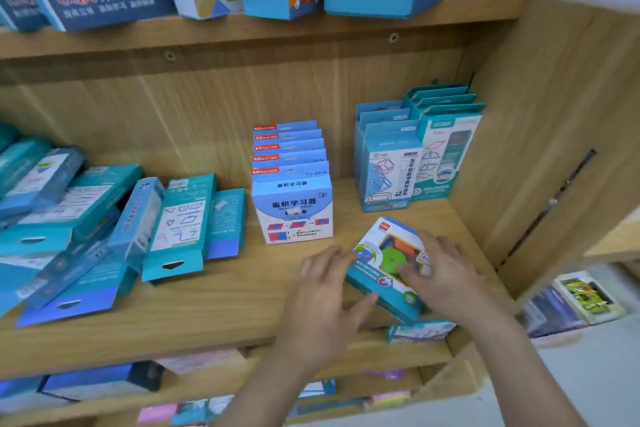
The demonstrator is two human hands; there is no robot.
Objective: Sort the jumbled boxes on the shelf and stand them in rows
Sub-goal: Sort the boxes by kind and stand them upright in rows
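Sorting partly done: three upright rows of blue cardboard boxes (292, 184) stand at rear; a teal heap (86, 229) awaits. Left hand (322, 295) and right hand (446, 274), fingers spread, clasp a tilted blue-and-white box (384, 260) on the wooden shelf (214, 308).
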